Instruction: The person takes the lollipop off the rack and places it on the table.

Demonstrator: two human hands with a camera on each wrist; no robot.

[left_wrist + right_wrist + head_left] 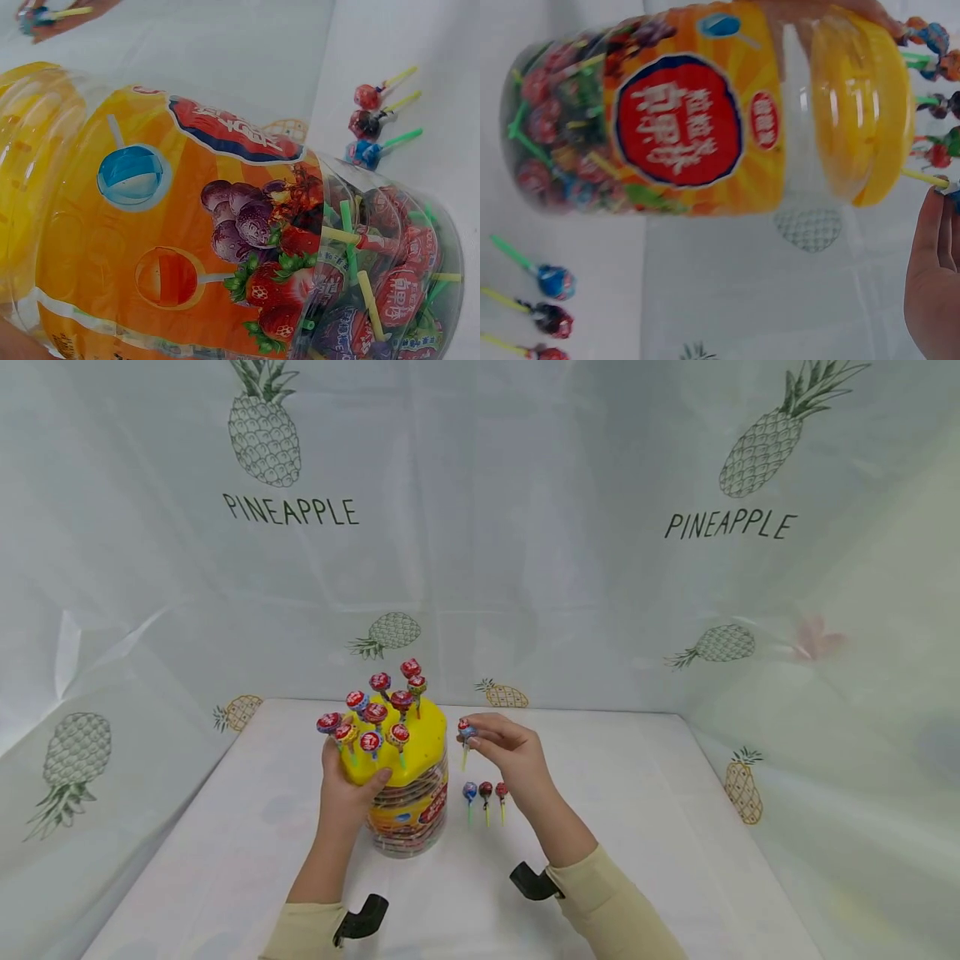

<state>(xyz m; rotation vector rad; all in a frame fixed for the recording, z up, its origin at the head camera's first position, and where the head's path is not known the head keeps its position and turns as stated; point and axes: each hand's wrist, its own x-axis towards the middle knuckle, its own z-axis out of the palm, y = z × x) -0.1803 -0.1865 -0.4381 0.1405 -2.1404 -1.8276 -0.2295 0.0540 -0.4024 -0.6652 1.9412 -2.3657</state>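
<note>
A clear plastic candy jar (408,820) with a yellow lid (422,737) and an orange fruit-printed label (187,247) stands on the table, tilted a little. Several wrapped lollipops stick up out of the lid, such as a red one (376,713). My left hand (347,789) grips the jar by the lid, thumb at the front and the other fingers partly hidden on the left side. Just right of the lid, my right hand (513,752) pinches a blue and red lollipop (467,729) by its head, its pale yellow stick pointing down. More lollipops (551,124) fill the jar's lower part.
Three lollipops lie in a row right of the jar: a blue one (469,792), a dark red one (486,790) and a red one (502,790). A white sheet covers the table (622,827). Behind it hangs a pineapple-printed curtain (525,568).
</note>
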